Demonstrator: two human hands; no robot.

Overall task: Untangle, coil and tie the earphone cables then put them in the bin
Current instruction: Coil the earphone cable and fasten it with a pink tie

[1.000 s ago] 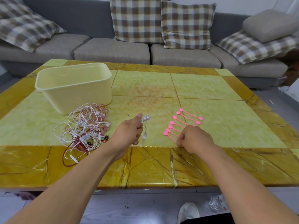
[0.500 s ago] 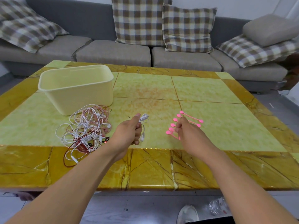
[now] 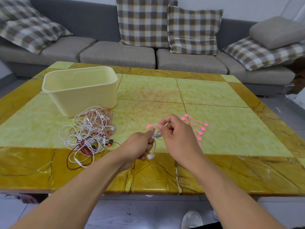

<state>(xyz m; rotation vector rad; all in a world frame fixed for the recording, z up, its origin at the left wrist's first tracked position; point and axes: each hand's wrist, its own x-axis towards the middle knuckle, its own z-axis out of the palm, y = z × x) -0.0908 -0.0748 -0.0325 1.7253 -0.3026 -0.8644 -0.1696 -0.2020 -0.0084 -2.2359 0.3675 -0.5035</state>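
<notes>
My left hand (image 3: 139, 147) grips a coiled white earphone cable (image 3: 152, 150); one earbud hangs below the fist. My right hand (image 3: 177, 138) pinches a pink tie (image 3: 151, 125) and holds it just above the coil, close to my left thumb. A tangle of white and reddish earphone cables (image 3: 90, 134) lies on the table to the left. A pale yellow bin (image 3: 80, 91) stands upright behind the tangle. Several more pink ties (image 3: 197, 125) lie in a row to the right of my hands, partly hidden by my right hand.
The table (image 3: 214, 100) has a green tiled top with a yellow marble border. A grey sofa (image 3: 115, 53) with checked cushions runs along its far side. A shoe (image 3: 191, 219) shows on the floor below the near edge.
My right hand picked one pink tie off the row and carried it left and up to the coil. My left hand kept its grip on the coiled cable.
</notes>
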